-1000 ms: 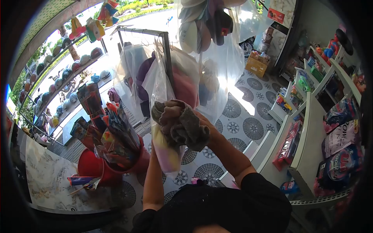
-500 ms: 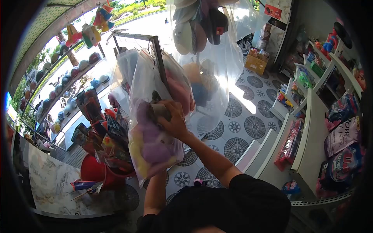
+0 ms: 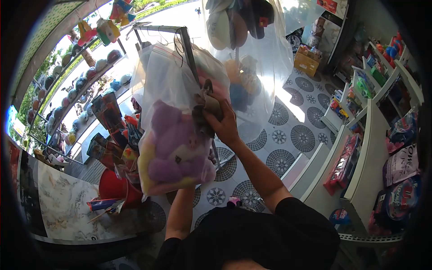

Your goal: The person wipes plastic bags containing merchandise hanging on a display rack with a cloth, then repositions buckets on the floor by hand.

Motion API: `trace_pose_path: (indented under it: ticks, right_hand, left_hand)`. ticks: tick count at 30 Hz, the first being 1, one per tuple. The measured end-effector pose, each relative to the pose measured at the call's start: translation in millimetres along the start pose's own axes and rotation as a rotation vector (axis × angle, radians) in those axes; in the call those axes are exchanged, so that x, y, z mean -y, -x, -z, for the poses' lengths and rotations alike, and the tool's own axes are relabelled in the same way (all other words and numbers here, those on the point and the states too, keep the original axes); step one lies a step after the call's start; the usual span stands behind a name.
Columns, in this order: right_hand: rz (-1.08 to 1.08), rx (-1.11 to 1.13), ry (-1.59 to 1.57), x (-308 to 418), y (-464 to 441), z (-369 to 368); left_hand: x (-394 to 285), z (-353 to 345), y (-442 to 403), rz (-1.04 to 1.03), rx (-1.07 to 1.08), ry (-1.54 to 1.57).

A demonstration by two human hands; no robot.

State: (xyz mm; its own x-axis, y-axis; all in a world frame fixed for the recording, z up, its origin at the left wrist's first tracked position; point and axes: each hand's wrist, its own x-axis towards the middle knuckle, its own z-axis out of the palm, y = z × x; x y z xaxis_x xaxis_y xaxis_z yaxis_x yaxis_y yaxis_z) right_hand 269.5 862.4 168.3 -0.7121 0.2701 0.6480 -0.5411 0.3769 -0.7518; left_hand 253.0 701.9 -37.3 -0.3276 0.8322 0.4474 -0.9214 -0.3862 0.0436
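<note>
A clear plastic bag [image 3: 173, 135] with a purple plush toy [image 3: 168, 121] and some yellow and pink stuff inside hangs in front of me by a dark metal rack [image 3: 186, 49]. My right hand [image 3: 225, 126] is closed around a crumpled grey-brown cloth [image 3: 204, 110], which rests against the bag's right side. My left forearm [image 3: 181, 211] rises behind the bag's lower end. That hand is hidden by the bag, so its fingers do not show.
More bagged plush toys [image 3: 245, 85] and bagged hats [image 3: 229, 27] hang behind. A red bucket [image 3: 112, 184] holding wrapped items stands left, beside a marble-patterned counter [image 3: 63, 198]. Helmets [image 3: 90, 74] line a rack outside. White shelves [image 3: 360, 157] with packaged goods run along the right; a cardboard box [image 3: 307, 62] sits beyond.
My right hand and the cloth have moved up and right along the bag. The bag has turned and swung left, so more of the purple toy shows.
</note>
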Motion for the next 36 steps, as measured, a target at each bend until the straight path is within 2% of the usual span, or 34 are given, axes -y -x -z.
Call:
trace_pose_path:
  ticks: [2, 5, 9, 11, 14, 17, 19, 21, 23, 26, 29, 33, 36]
  right_hand:
    - [0.035, 0.053, 0.122, -9, -15, -16]
    - [-0.17, 0.098, -0.196, -51, -5, -41]
    - [-0.492, 0.071, -0.553, -50, 65, -22]
    - [-0.407, 0.152, -0.357, -50, 104, -11]
    - [-0.099, 0.38, 0.048, -32, 133, 10]
    - [-0.418, 0.529, -0.299, -27, 126, 27]
    - [-0.433, 0.275, -0.483, 2, 85, 28]
    - [-0.345, 0.164, -0.47, 23, 34, 23]
    - [-0.031, 0.211, -0.107, 33, -7, 4]
    - [0.194, 0.245, 0.461, 43, 4, -37]
    - [0.18, 0.211, 0.404, 53, 42, -32]
    - [0.111, 0.212, 0.13, 28, 141, -15]
    - [-0.112, 0.272, 0.003, -2, 189, 3]
  left_hand:
    - [9, 12, -5, 0.019, -0.011, 0.01]
    - [20, -22, -19, -0.157, -0.002, -0.016]
    - [10, -31, -7, -0.202, -0.018, -0.056]
    - [2, -33, 1, -0.211, -0.026, -0.075]
    - [-3, -31, 7, -0.229, -0.041, -0.083]
    - [-4, -30, 7, -0.249, -0.053, -0.097]
    - [0, -28, 5, -0.264, -0.059, -0.1]
    - [5, -24, 0, -0.271, -0.071, -0.091]
    - [15, -19, -5, -0.29, -0.074, -0.078]
    - [28, -14, -12, -0.317, -0.086, -0.068]
    - [28, -18, -7, -0.352, -0.102, -0.089]
    - [14, -26, 2, -0.386, -0.128, -0.143]
    - [5, -27, 7, -0.409, -0.142, -0.164]
